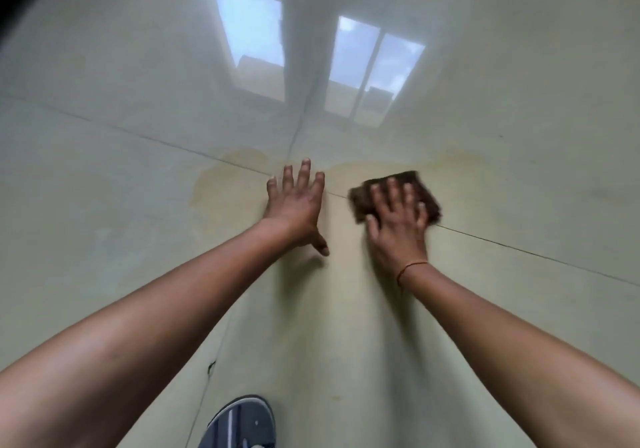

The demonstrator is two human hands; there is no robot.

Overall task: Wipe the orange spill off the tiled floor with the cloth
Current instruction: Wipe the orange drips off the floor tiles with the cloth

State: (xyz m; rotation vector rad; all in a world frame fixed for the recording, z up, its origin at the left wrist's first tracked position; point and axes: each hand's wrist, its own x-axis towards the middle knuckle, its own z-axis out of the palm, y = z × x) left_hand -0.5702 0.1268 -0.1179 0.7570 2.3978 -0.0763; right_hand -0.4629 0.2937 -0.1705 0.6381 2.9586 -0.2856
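cloth (360, 201) under right hand (398, 229), fingers spread flat | left hand (294, 205) fingers splayed on tiled floor (138, 239)

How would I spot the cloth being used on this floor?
Start at the blue window reflection on the glossy pale tiled floor and drop to the faint orange spill below it. There the right hand presses flat on a dark brown, squarish cloth. It is the only dark patch there; the left hand beside it holds nothing.
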